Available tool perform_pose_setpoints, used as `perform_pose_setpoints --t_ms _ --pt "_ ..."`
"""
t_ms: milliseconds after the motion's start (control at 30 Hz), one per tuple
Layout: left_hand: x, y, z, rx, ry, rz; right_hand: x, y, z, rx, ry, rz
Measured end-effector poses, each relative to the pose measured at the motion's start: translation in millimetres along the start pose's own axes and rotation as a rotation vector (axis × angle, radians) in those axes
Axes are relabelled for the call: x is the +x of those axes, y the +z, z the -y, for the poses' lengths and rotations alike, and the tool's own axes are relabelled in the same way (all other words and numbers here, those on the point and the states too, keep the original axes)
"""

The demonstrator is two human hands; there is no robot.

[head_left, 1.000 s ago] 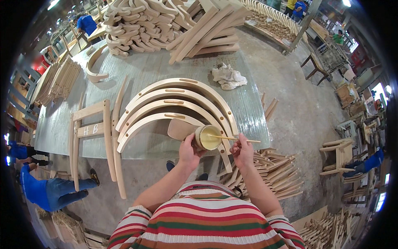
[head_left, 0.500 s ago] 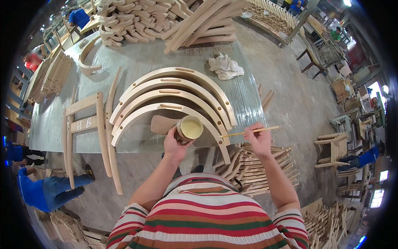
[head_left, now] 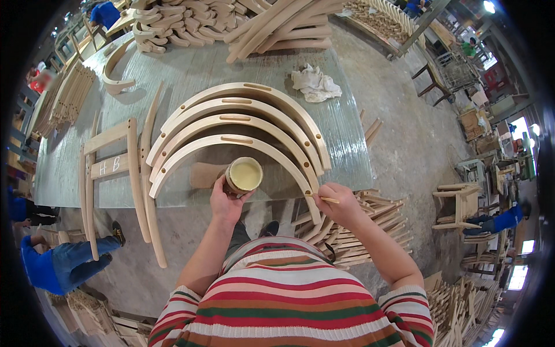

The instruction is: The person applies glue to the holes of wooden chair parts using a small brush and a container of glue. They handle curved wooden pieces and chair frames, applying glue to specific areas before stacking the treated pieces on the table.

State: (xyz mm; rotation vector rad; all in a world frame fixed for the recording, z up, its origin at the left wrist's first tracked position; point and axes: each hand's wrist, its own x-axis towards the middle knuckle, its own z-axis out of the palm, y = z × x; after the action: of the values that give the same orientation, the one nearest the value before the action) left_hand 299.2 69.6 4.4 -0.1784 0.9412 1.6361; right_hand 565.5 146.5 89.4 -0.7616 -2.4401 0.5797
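Note:
My left hand [head_left: 225,202] is wrapped round a small open jar [head_left: 245,174] of pale yellow, glue-like stuff, held over the table's near edge. Between the fingers of my right hand [head_left: 342,205] is a thin wooden stick [head_left: 330,200], its tip at a hole near the right end of the closest curved wooden piece [head_left: 193,151]. Whether that tip is in the hole or just touching it I cannot tell. Several such arched pieces stand nested behind one another, each with a slot at the top and round holes toward the ends.
An H-shaped wooden frame [head_left: 132,168] leans at the table's left. A crumpled white cloth [head_left: 315,84] lies on the glossy table [head_left: 191,69]. Curved wooden parts [head_left: 185,23] are piled at the back, more slats [head_left: 376,231] lie below right. A person in blue [head_left: 43,269] is at left.
My right hand has moved left and slightly down, bringing the stick's tip to the hole at the closest arch's right end. The jar in my left hand has shifted left, away from that end.

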Motion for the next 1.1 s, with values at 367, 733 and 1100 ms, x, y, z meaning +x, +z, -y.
perform_pose_setpoints --t_ms 367,733,1100 --pt "-3.1 8.3 -4.7 -0.002 -0.007 0.038 4.2 1.7 4.3 -0.057 0.051 -0.002" --pt "-7.5 13.6 -3.7 -0.048 -0.041 -0.051 0.9 0.1 9.8 -0.088 0.209 0.018" --pt "-10.6 13.2 -0.9 -0.073 0.016 -0.074 -2.9 8.5 13.4 -0.021 0.164 0.037"
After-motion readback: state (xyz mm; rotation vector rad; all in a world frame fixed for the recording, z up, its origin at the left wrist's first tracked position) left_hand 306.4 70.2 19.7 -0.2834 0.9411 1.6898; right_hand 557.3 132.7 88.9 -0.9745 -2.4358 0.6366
